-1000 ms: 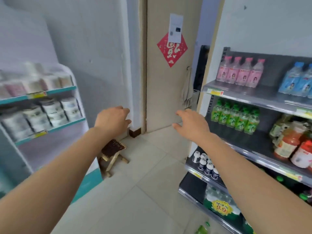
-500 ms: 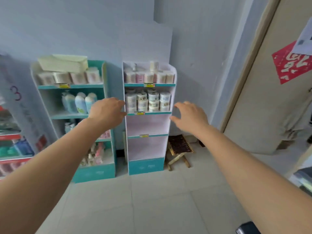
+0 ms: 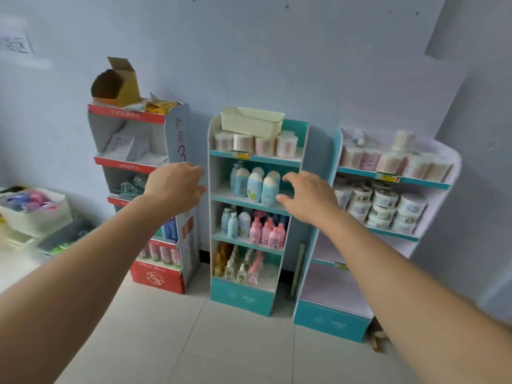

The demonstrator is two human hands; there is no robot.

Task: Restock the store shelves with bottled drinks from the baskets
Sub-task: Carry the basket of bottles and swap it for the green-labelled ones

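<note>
Both my arms reach forward at chest height with nothing in either hand. My left hand point(image 3: 176, 187) hangs with loosely curled fingers in front of a red display stand point(image 3: 155, 278). My right hand point(image 3: 307, 196) has relaxed, spread fingers and hovers before a teal shelf unit point(image 3: 243, 296) that carries lotion and shampoo bottles point(image 3: 255, 187). A cream plastic basket point(image 3: 252, 121) lies on top of that teal unit. No bottled drinks and no drinks shelf are in view.
A second teal-and-white stand point(image 3: 332, 322) with tubs and cotton packs is at the right. An open cardboard box point(image 3: 119, 84) tops the red stand. A white bin point(image 3: 36, 214) with coloured items sits at the far left. Pale tiled floor point(image 3: 194, 342) lies ahead.
My view has swung left, away from the drinks shelves and the door, past the right teal stand to the toiletry stands. Both hands stay raised and hold nothing.
</note>
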